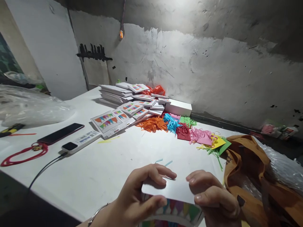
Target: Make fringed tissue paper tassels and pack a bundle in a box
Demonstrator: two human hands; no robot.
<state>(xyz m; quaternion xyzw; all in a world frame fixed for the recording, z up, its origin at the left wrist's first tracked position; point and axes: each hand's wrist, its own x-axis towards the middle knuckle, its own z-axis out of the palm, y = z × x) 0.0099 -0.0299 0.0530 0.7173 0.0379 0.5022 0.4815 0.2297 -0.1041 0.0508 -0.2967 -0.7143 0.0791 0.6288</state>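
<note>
A folded printed card (175,189) is between my two hands at the bottom of the view. Its upper flap is plain white, and coloured tassel pictures show on the face below. My left hand (137,192) pinches the left side, thumb in front and fingers over the flap. On the right edge, my right hand (215,194) grips with its thumb near the fold and its fingers curled behind. The card's lower part runs out of the frame. Just beyond the hands lie thin pale blue paper strips (168,163) on the white table (132,157).
Stacked printed cards (118,94) and a white box (178,107) stand by the wall. Coloured paper tassels (183,127) lie before them. A phone (61,133) and a cabled white device (81,141) are left, near a plastic bag (33,105). A brown bag (248,157) lies right.
</note>
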